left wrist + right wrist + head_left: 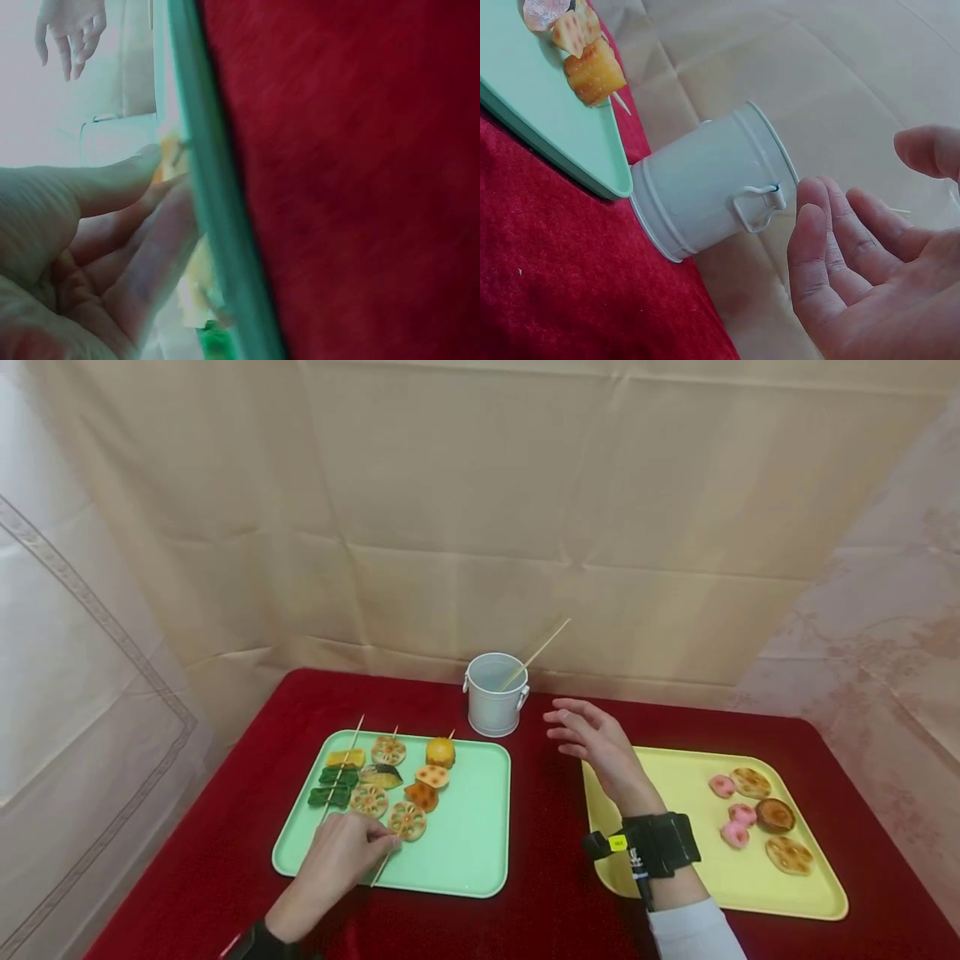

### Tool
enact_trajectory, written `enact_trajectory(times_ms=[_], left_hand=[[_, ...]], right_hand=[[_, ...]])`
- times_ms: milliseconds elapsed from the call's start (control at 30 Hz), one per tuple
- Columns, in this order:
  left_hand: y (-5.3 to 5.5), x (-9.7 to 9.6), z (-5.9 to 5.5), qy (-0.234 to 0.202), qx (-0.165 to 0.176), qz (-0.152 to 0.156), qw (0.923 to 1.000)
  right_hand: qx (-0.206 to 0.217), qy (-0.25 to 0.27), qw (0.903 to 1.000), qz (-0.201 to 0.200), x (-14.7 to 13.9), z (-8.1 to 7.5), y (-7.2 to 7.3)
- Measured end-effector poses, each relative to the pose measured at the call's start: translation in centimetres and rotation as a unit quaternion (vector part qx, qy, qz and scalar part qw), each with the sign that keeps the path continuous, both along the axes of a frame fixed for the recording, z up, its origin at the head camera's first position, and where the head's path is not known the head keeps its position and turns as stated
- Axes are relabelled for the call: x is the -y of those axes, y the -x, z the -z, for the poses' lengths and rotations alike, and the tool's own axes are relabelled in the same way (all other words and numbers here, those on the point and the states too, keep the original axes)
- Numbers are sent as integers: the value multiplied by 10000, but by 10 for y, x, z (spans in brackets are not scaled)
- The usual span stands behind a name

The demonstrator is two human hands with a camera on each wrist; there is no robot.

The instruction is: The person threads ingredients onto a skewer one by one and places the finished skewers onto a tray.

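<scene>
My left hand [344, 852] is over the near edge of the green tray [468, 868]. Its thumb and fingers pinch a food skewer at the lower end, beside a lotus root slice [407, 821]; the exact contact is partly hidden. Up that stick are an orange-brown piece [422, 796], a pale dotted slice [432, 777] and a yellow corn piece [440, 752]. To the left lie two more skewers, one with green pieces [330, 796], one with lotus slices [369, 800]. My right hand [600, 745] hovers, fingers loosely spread and holding nothing, between the white bucket [705, 191] and yellow tray [675, 777].
One bare stick [546, 642] leans in the white bucket at the back. On the yellow tray's right side are pink pieces [735, 834], a round brown piece [776, 816] and lotus slices [789, 855]. Red cloth [547, 860] covers the table; a beige curtain hangs behind.
</scene>
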State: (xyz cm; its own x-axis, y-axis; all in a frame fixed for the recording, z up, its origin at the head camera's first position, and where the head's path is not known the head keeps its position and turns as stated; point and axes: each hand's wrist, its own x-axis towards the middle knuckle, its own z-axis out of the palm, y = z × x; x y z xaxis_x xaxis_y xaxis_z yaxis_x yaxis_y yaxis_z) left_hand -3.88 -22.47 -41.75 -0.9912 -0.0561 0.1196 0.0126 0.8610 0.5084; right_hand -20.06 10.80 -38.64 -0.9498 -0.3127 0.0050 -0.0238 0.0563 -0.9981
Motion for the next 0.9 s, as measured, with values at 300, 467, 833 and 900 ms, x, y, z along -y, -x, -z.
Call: enact_trajectory(times_ms=[300, 467, 833, 900], left_hand=[[5, -7, -1, 114, 92, 283, 9995], [4, -6, -1, -19, 72, 224, 9997], [2, -3, -10, -12, 451, 218, 9987], [2, 1, -19, 108, 477, 250, 9985]], right_hand=[[18, -22, 10000, -29, -1, 0, -1], [-50, -4, 10000, -75, -1, -2, 0], [-20, -34, 10000, -43, -3, 0, 1], [-56, -37, 10000, -41, -2, 0, 1]])
